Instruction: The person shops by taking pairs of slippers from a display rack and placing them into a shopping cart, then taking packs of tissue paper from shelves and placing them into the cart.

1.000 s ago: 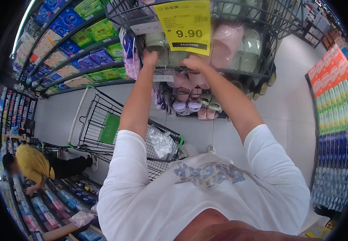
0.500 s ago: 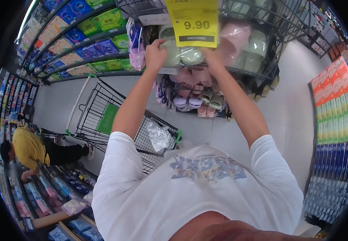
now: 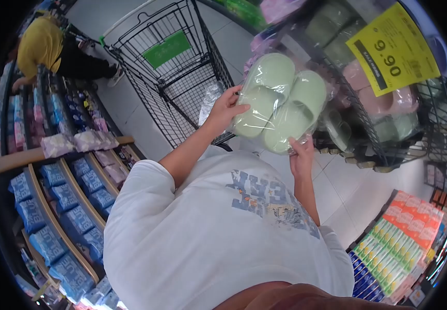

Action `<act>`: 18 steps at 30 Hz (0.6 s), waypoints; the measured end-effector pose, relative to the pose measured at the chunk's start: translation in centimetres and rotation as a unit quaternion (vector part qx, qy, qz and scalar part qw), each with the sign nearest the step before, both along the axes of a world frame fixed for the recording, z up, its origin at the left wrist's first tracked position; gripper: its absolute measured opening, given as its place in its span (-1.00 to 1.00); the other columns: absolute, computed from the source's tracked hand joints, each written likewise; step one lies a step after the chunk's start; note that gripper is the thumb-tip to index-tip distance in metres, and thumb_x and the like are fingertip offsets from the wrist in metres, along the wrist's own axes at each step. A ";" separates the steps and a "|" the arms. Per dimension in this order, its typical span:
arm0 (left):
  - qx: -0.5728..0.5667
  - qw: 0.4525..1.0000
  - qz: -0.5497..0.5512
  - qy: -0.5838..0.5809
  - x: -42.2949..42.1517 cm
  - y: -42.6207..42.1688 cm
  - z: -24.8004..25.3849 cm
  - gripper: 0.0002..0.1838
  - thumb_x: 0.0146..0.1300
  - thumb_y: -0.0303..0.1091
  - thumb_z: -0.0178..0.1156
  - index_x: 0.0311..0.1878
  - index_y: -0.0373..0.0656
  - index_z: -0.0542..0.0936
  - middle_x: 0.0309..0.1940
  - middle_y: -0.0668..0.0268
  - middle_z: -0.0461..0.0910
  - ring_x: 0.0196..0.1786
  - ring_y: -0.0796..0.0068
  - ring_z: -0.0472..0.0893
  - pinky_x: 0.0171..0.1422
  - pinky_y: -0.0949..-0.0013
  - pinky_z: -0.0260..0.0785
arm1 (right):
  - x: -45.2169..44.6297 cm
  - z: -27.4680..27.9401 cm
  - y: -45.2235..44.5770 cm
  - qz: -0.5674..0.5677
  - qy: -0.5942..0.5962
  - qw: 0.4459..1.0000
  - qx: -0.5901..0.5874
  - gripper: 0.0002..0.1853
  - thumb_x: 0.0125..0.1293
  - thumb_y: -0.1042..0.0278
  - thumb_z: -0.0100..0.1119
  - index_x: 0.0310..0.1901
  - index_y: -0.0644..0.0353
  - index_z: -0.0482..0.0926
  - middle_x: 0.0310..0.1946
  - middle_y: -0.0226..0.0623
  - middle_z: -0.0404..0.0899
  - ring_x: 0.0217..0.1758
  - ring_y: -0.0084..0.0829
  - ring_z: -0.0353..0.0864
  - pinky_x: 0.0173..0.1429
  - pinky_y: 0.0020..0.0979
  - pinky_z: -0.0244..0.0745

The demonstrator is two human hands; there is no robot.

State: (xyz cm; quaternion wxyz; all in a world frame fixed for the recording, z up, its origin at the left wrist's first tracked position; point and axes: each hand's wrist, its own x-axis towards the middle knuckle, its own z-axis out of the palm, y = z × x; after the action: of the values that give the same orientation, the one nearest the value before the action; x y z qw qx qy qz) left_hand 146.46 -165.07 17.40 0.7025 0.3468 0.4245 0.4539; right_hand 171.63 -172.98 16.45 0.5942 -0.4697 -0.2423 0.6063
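A pair of light green slippers (image 3: 270, 98) in a clear plastic bag is held up in front of my chest. My left hand (image 3: 227, 109) grips the left edge of the bag, its thumb lying over the plastic. At the lower right edge, my right hand (image 3: 302, 154) pinches the bag between thumb and fingers. Just beyond the slippers stands a wire rack (image 3: 373, 132) with more bagged slippers in pink and green. A yellow price sign (image 3: 393, 50) reading 9.90 hangs on its front.
A black wire shopping cart (image 3: 166, 77) with a green panel stands to my left, a crumpled clear bag inside. Shelves of blue packs (image 3: 48, 243) run along the left. A person in a yellow top (image 3: 40, 44) bends over shelves. Stacked cartons (image 3: 394, 237) stand at lower right.
The bagged green slippers have come out of the rack and toward my chest, held in both hands. My view has turned left, bringing the cart nearer the middle and the rack to the right.
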 end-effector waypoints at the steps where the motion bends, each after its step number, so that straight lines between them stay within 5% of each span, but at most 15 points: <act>1: -0.027 1.000 0.012 0.002 -1.4 -1.0 -0.9 -0.32 0.18 -0.45 0.27 0.36 -0.26 0.23 0.03 0.10 0.55 0.08 0.38 0.54 0.16 0.37 0.40 | -1.1 -1.4 -0.3 0.044 -0.004 0.999 -0.024 -0.48 0.21 0.60 0.16 0.21 0.31 0.26 0.05 -0.18 0.50 0.10 -0.37 0.52 0.22 -0.33 0.40; 3: -0.059 0.997 0.051 0.014 -4.3 -2.5 -2.6 -0.33 0.18 -0.46 0.26 0.36 -0.24 0.24 0.02 0.10 0.55 0.07 0.38 0.55 0.13 0.36 0.43 | -3.5 -3.3 0.0 0.101 -0.008 0.994 -0.051 -0.49 0.21 0.58 0.18 0.20 0.28 0.28 0.05 -0.20 0.50 0.10 -0.39 0.52 0.21 -0.34 0.41; 8: -0.161 0.977 0.142 0.008 -11.5 -5.5 -9.1 -0.29 0.21 -0.50 0.17 0.43 -0.20 0.16 0.15 0.07 0.46 0.14 0.31 0.52 0.18 0.30 0.42 | -9.5 -5.9 4.5 0.309 -0.142 0.927 -0.160 -0.49 0.21 0.43 0.27 0.18 0.22 0.32 -0.03 -0.19 0.55 -0.10 -0.42 0.62 -0.21 -0.33 0.63; 13: -0.233 0.956 0.170 -0.046 -17.5 -7.5 -17.1 -0.28 0.26 -0.53 0.05 0.47 -0.18 0.04 0.28 0.08 0.33 0.27 0.24 0.44 0.28 0.22 0.39 | -17.0 -11.2 10.8 0.402 -0.159 0.871 -0.234 -0.44 0.17 0.31 0.31 0.19 0.24 0.34 -0.07 -0.16 0.56 -0.13 -0.30 0.65 -0.28 -0.31 0.64; 17: -0.312 0.931 0.180 -0.057 -19.7 -5.9 -21.6 -0.40 0.23 -0.53 0.01 0.36 -0.28 0.18 0.12 0.08 0.45 0.11 0.23 0.54 0.17 0.22 0.47 | -20.4 -20.3 15.0 0.405 -0.151 0.837 -0.337 -0.45 0.12 0.29 0.29 0.14 0.30 0.41 -0.09 -0.11 0.57 -0.15 -0.21 0.65 -0.21 -0.23 0.65; 18: -0.302 0.921 0.232 -0.075 -19.8 -5.4 -23.6 -0.54 0.13 -0.55 0.08 0.15 -0.37 0.35 -0.03 0.03 0.51 -0.01 0.12 0.58 0.05 0.11 0.51 | -21.1 -21.7 15.1 0.404 -0.151 0.833 -0.347 -0.45 0.12 0.29 0.29 0.14 0.30 0.41 -0.09 -0.11 0.57 -0.15 -0.21 0.65 -0.21 -0.23 0.65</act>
State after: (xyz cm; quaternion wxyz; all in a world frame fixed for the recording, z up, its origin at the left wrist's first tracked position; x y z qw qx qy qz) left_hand 126.70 -170.50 -6.23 0.6788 -0.0256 0.5561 0.4789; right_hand 150.54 -157.87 -5.26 0.0498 -0.5908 -0.2707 0.7584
